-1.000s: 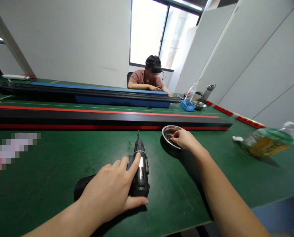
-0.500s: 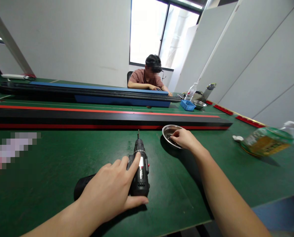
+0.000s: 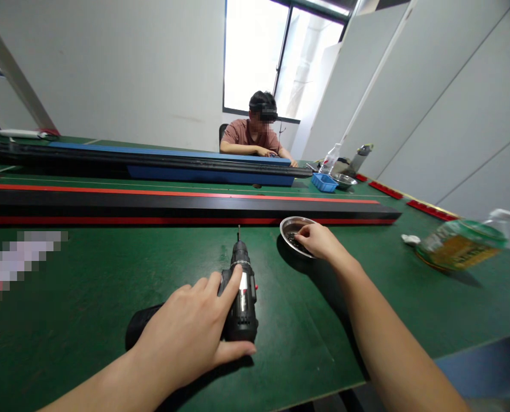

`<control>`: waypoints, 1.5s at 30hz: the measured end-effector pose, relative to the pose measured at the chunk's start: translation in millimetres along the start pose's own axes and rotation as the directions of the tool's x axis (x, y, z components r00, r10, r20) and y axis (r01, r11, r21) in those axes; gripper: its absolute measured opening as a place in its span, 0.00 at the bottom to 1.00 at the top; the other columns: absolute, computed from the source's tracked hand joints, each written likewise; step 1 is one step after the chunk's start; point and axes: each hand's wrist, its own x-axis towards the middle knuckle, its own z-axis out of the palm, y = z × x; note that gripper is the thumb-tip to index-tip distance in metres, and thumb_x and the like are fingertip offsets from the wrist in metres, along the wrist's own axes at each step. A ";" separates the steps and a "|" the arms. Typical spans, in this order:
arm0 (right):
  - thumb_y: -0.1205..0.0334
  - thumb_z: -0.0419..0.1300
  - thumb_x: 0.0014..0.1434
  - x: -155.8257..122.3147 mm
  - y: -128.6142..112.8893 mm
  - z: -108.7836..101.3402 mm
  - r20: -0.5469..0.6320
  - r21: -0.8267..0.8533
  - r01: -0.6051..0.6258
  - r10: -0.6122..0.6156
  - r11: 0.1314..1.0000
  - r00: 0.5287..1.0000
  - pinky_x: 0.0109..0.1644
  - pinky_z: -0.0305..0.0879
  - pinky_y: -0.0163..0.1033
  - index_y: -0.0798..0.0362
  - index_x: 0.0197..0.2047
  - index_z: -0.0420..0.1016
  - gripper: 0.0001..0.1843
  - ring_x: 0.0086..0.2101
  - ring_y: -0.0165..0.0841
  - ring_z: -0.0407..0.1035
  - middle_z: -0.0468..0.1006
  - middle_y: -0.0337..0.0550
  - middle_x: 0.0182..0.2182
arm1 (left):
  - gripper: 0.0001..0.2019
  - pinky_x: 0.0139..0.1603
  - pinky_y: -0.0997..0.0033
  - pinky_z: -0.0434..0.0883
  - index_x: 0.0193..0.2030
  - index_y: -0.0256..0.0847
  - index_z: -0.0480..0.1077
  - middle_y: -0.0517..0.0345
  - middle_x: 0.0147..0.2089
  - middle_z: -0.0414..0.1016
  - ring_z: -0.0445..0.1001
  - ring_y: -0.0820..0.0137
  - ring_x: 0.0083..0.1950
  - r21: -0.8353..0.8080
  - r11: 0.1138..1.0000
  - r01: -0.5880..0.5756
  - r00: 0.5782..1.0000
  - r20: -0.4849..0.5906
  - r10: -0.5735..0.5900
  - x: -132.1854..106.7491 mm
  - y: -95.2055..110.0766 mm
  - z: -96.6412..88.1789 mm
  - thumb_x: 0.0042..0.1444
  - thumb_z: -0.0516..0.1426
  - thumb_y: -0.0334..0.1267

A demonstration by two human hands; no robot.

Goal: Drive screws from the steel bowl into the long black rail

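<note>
Little changed: your left hand (image 3: 188, 320) clamps the drill (image 3: 243, 312), right hand (image 3: 319, 239) pinched together, seemingly still picking in the bowl (image 3: 297, 225) beneath.

black drill (image 3: 244, 312), silver bowl (image 3: 297, 221), green table (image 3: 300, 343), black beam (image 3: 195, 204) with red stripes, blue tray (image 3: 325, 186)

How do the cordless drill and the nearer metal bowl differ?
The cordless drill is mostly black and lies on its side; the metal bowl is silvery and opens upward. The left hand grips the drill; the right hand reaches into the bowl of small dark parts. Both rest on the green table.
</note>
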 end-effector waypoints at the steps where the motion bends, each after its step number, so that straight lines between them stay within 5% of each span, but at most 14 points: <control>1: 0.58 0.62 0.62 -0.3 -0.5 -0.1 0.000 0.003 -0.001 0.001 1.000 1.000 0.34 0.61 0.37 0.53 0.36 0.85 0.11 0.32 0.35 0.75 0.84 0.48 0.34 | 0.50 0.45 0.52 0.75 0.77 0.44 0.47 0.44 0.50 0.73 0.77 0.51 0.46 0.002 1.000 0.001 1.000 0.002 -0.001 0.3 0.0 -0.1 0.55 0.53 0.72; 8: 0.59 0.63 0.62 -1.7 0.5 0.1 -0.063 0.055 0.012 -0.009 0.998 0.998 0.37 0.64 0.37 0.51 0.37 0.86 0.09 0.33 0.37 0.77 0.85 0.47 0.35 | 0.51 0.44 0.52 0.75 0.77 0.44 0.47 0.45 0.50 0.73 0.77 0.51 0.46 -0.004 1.000 -0.003 1.000 -0.007 0.003 0.0 -0.8 0.8 0.55 0.53 0.72; 12: 0.59 0.64 0.61 -8.4 -11.6 -10.9 -0.271 0.111 0.039 -0.008 0.993 0.963 0.42 0.66 0.39 0.52 0.39 0.86 0.09 0.37 0.39 0.77 0.85 0.48 0.37 | 0.50 0.45 0.51 0.75 0.77 0.44 0.46 0.44 0.50 0.73 0.76 0.51 0.46 0.001 1.000 -0.010 1.000 -0.008 0.010 0.3 -1.0 1.4 0.56 0.52 0.72; 16: 0.57 0.62 0.62 -21.9 -52.5 -24.6 -0.445 0.238 0.243 -0.117 0.940 0.888 0.45 0.68 0.39 0.54 0.40 0.86 0.12 0.37 0.38 0.77 0.85 0.49 0.38 | 0.51 0.46 0.52 0.75 0.77 0.42 0.46 0.43 0.51 0.73 0.76 0.51 0.47 0.006 1.000 -0.016 1.000 -0.007 0.016 0.7 -0.8 1.4 0.56 0.52 0.72; 20: 0.56 0.63 0.63 -27.2 -105.5 -13.3 -0.363 0.391 0.360 -0.217 0.847 0.906 0.41 0.68 0.38 0.54 0.38 0.85 0.12 0.34 0.37 0.76 0.85 0.48 0.36 | 0.50 0.46 0.52 0.75 0.77 0.43 0.46 0.43 0.51 0.73 0.76 0.50 0.47 0.004 1.000 -0.020 1.000 -0.017 0.020 -0.2 -0.9 0.7 0.56 0.52 0.71; 24: 0.58 0.64 0.62 -7.7 -135.3 28.2 -0.290 0.507 0.382 -0.264 0.773 0.920 0.42 0.69 0.39 0.52 0.36 0.85 0.09 0.35 0.38 0.77 0.85 0.47 0.35 | 0.49 0.45 0.51 0.75 0.77 0.43 0.48 0.43 0.51 0.73 0.77 0.51 0.46 0.001 1.000 -0.010 1.000 -0.015 0.010 -0.9 -0.9 0.1 0.56 0.53 0.71; 31: 0.57 0.63 0.62 27.9 -125.7 86.6 -0.231 0.677 0.172 -0.016 0.716 0.973 0.40 0.69 0.37 0.55 0.37 0.83 0.11 0.33 0.35 0.77 0.84 0.46 0.34 | 0.51 0.48 0.49 0.75 0.77 0.43 0.47 0.43 0.52 0.74 0.76 0.51 0.49 -0.039 0.999 -0.016 1.000 -0.018 0.015 -0.7 -0.6 2.9 0.54 0.55 0.71; 39: 0.60 0.65 0.60 28.5 -119.3 83.5 -0.070 0.792 0.095 -0.065 0.603 0.995 0.24 0.61 0.31 0.59 0.39 0.83 0.11 0.21 0.27 0.68 0.81 0.44 0.26 | 0.51 0.48 0.48 0.75 0.77 0.43 0.48 0.43 0.52 0.74 0.75 0.50 0.49 -0.040 0.999 -0.011 1.000 -0.015 0.010 0.6 -0.6 2.1 0.54 0.55 0.71; 45: 0.61 0.64 0.60 30.4 -119.1 85.6 -0.056 0.792 0.099 -0.090 0.603 0.994 0.21 0.58 0.30 0.59 0.39 0.83 0.10 0.21 0.27 0.68 0.80 0.44 0.25 | 0.51 0.48 0.49 0.75 0.77 0.42 0.47 0.42 0.52 0.73 0.75 0.50 0.49 -0.030 0.999 -0.016 1.000 -0.015 0.015 1.0 -0.7 2.7 0.55 0.54 0.71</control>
